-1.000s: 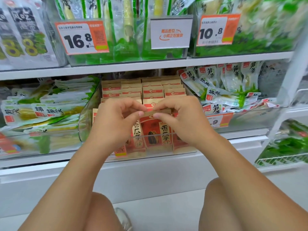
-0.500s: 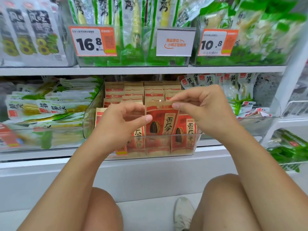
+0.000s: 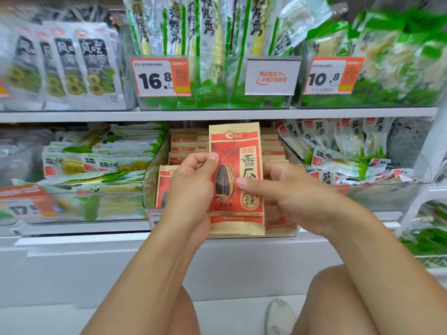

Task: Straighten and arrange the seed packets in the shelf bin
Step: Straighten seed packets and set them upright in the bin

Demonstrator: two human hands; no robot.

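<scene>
Left hand point(image 3: 193, 189) and right hand point(image 3: 287, 197) raised, fingers curled, pinching.

The seed packet point(image 3: 235, 180) looks like matt tan paper printed red. The bin point(image 3: 150, 187) is clear, glossy plastic. The green packs point(image 3: 101, 163) beside it are shiny plastic film. The shelf point(image 3: 217, 114) is smooth and white.

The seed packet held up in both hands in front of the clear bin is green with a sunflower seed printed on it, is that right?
Not quite: in the head view the seed packet is red and tan, not green. The left hand and right hand do hold it up before the clear bin, and a sunflower seed is printed on it.
</scene>
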